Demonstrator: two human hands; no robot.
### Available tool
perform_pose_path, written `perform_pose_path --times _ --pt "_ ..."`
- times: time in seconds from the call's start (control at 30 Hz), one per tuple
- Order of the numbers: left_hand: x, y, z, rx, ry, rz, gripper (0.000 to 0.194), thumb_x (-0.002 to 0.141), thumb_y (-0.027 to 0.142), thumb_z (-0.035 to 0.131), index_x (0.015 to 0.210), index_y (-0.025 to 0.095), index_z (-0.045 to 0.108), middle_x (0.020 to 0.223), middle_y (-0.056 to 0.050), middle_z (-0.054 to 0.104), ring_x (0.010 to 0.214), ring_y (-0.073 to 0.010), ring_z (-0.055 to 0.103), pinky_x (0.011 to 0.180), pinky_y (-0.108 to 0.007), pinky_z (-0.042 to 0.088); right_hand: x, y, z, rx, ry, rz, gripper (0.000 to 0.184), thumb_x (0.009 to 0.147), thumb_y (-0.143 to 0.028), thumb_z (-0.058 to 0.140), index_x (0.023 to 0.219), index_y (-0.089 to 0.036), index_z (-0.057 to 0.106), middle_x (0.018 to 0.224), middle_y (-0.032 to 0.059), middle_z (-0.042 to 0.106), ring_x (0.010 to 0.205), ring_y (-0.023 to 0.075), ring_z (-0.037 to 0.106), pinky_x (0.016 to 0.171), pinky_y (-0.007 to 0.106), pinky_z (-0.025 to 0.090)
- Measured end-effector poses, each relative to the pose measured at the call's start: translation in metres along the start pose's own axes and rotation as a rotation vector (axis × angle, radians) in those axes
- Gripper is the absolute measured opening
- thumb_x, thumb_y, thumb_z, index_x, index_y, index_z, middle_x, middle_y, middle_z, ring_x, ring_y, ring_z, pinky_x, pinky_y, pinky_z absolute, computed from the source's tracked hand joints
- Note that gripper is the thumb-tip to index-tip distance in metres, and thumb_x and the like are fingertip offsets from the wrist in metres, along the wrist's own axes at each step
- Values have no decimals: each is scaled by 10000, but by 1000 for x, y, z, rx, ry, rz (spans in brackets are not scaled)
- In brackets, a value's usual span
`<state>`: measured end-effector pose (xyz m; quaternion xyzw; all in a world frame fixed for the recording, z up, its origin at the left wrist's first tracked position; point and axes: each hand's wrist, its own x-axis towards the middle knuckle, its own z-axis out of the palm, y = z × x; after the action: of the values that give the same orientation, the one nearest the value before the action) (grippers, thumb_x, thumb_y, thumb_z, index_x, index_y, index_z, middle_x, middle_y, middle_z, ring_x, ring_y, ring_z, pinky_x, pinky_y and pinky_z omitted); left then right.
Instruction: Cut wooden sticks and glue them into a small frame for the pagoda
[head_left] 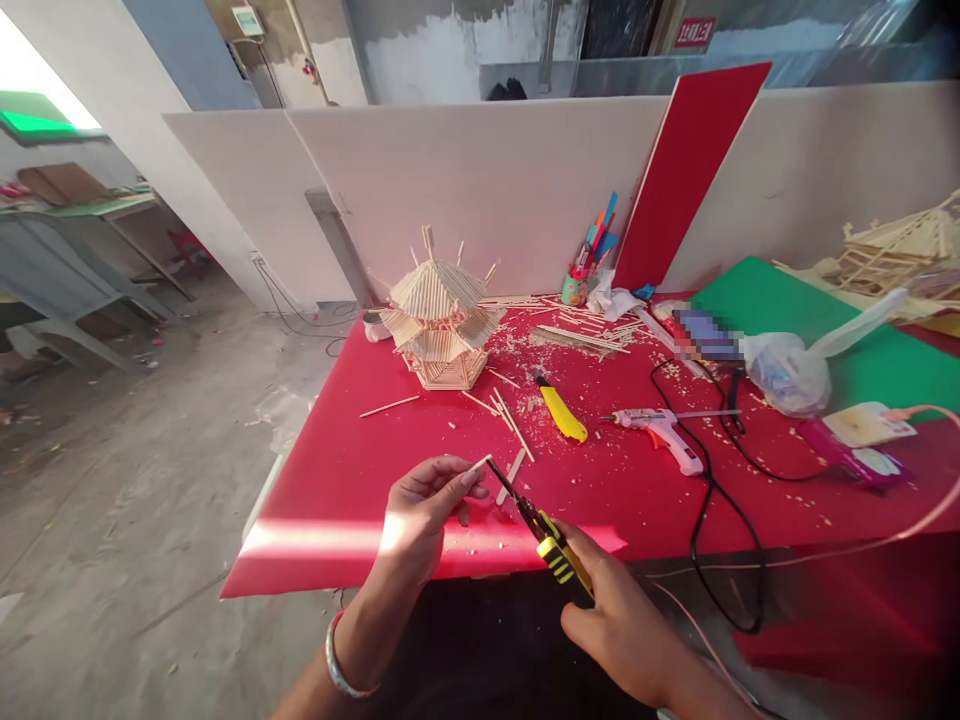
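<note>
Between the thumb and fingers of my left hand [433, 500] is a short pale wooden stick [481, 462]. My right hand [611, 620] is wrapped round the yellow-and-black handles of a pair of long-nose pliers [553, 550]. The plier tips meet the free end of the stick; whether they grip it is too small to tell. Just beyond the hands lie a flat wooden strip [511, 476] and several loose sticks [513, 424]. A tiered pavilion model made of sticks [439, 325] stands upright farther back on the red table [337, 470].
A yellow utility knife [562, 410] and a pink glue gun [664, 430] with black cable lie to the right. Behind them are a pen cup [575, 287], a plastic bag [787, 372] and a green board [862, 340]. A second stick model [900, 255] sits at far right.
</note>
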<state>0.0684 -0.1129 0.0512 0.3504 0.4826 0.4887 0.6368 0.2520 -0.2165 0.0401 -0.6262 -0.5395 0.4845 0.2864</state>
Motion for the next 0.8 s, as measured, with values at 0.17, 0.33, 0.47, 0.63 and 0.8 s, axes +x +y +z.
perform_pose_path --times 0.17,0.33,0.47,0.63,0.8 --pt "-1 -2 1 47 -26 -25 328 576 288 885 789 124 697 664 -55 728 571 -159 681 410 -175 442 5 -4 2 19 -27 -40 671 595 -80 446 1242 -206 567 1133 33 685 1018 198 652 942 299 511" --pt "-4 2 1 227 -167 6 233 690 332 797 742 111 745 591 -49 683 488 -120 594 429 -199 455 6 7 8 -213 84 -70 689 624 -75 464 1296 -209 527 1208 72 648 1134 243 608 1017 376 474" --pt "-3 6 0 329 -223 48 179 734 308 748 716 131 766 570 -33 664 454 -95 533 445 -202 458 5 18 10 -428 225 -104 736 635 -109 503 1366 -184 461 1287 126 592 1228 298 540 1068 462 428" --pt "0 3 0 378 -240 49 116 716 263 744 713 150 771 569 -30 675 456 -100 534 439 -199 454 7 20 9 -523 249 -117 731 657 -143 515 1383 -189 439 1286 126 581 1225 300 532 1064 476 435" --pt "1 0 0 423 -228 56 77 711 216 728 714 157 776 554 -25 679 463 -102 540 444 -194 454 10 21 9 -560 239 -124 748 682 -171 525 1419 -158 402 1331 149 556 1271 319 495 1077 502 423"
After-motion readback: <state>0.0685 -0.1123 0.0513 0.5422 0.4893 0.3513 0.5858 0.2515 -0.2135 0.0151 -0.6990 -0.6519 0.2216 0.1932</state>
